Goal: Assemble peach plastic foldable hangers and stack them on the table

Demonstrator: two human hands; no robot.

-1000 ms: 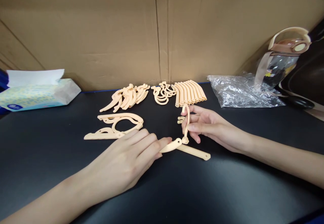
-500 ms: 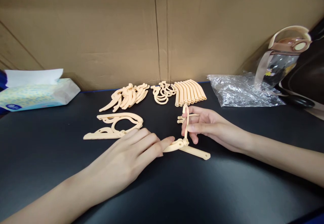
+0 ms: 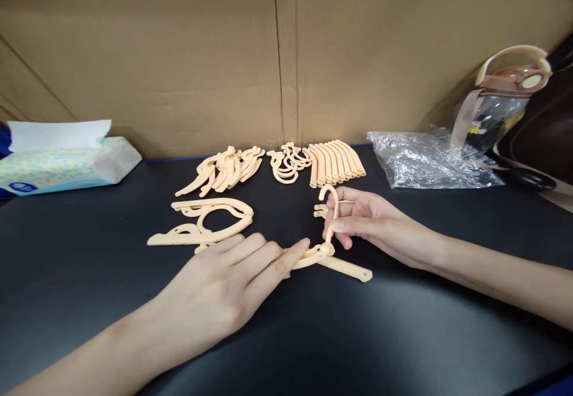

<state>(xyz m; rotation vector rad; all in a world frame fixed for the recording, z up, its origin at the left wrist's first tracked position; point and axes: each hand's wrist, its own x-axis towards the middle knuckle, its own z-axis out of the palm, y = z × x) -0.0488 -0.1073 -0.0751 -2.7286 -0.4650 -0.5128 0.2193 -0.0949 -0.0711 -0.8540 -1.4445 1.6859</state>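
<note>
My right hand (image 3: pixel 380 223) pinches the upright shaft of a cream plastic hanger hook (image 3: pixel 335 212) between thumb and fingers, the curved tip pointing left. At its base, the hook meets a curved hanger arm (image 3: pixel 313 257), whose left part my left hand (image 3: pixel 242 276) covers and grips near the tabletop. Under that joint, a straight cream strip (image 3: pixel 349 269) with a hole at its end sticks out to the right. Behind my right fingers, small cream prongs (image 3: pixel 319 211) are partly hidden. Left of my left hand lies a folded cream hanger (image 3: pixel 179 239).
At the back of the black table (image 3: pixel 403 342) lie a pile of curved arms (image 3: pixel 228 172), several loose hooks (image 3: pixel 286 166) and a row of nested strips (image 3: pixel 335 163). A tissue pack (image 3: pixel 67 166) stands left; a clear plastic bag (image 3: pixel 416 160) and a bottle (image 3: pixel 501 112) are right.
The hook has turned in my right hand, so its curve now shows more widely towards the left. My left fingers have shifted slightly, the index finger lying more along the arm.
</note>
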